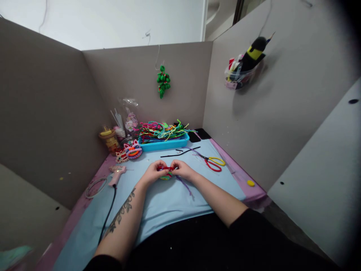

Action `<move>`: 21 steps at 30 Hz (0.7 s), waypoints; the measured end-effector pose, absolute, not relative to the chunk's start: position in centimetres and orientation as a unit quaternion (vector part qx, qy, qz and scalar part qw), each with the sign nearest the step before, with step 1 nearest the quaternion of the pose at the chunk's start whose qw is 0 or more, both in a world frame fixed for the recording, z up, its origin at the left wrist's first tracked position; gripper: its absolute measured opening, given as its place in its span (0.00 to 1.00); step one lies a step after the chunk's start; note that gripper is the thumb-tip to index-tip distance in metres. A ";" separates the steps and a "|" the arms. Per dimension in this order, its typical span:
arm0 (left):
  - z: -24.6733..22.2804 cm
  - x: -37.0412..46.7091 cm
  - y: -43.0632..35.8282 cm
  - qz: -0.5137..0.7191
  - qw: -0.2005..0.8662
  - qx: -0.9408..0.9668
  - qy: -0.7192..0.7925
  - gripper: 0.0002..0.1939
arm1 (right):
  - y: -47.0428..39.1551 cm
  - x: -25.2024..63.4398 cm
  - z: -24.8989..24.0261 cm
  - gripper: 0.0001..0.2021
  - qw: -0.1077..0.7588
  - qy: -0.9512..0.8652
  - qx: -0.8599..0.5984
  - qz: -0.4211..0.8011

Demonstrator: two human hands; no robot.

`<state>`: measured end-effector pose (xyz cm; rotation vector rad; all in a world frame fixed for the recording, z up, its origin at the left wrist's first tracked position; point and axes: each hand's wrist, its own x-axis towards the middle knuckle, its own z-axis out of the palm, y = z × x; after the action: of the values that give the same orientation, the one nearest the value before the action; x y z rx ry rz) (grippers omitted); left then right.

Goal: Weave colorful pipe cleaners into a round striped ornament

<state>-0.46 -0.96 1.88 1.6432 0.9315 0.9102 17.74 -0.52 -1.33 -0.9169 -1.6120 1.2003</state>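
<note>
Pipe-cleaner craft piece [167, 172], red on top with green and yellow beneath, sits pinched between both hands at the middle of the light blue mat [169, 203], its red strand running left to right from one set of fingertips to the other. Going from the left: a coiled wire ring [96, 187] and a pink glue gun [117, 174] with its black cord lie apart from the work. Left hand [153, 174] is closed on the piece's left end, right hand [183, 170] on its right end, neither nearer than the other. A purple strand [184, 185] trails toward the person. Bare mat lies in front of the hands; behind them are a blue tray of pipe cleaners [165, 141] and, to the right, red-and-yellow scissors [213, 162], near but not touching
</note>
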 end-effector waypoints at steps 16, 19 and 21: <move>1.8 -0.6 -0.8 0.363 0.494 0.693 0.380 0.19 | -1.0 17.4 -1.1 0.06 0.462 -0.707 -0.385 0.372; 1.7 -0.7 -0.7 0.358 0.480 0.701 0.388 0.19 | -0.8 17.5 -1.4 0.05 0.463 -0.703 -0.374 0.388; 1.6 -0.8 -0.7 0.355 0.470 0.708 0.391 0.18 | -0.6 17.5 -1.6 0.04 0.469 -0.702 -0.375 0.382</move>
<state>-0.79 -0.66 1.63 1.7342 0.9586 0.8689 17.51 -0.62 -1.56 -0.9201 -1.7205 0.9366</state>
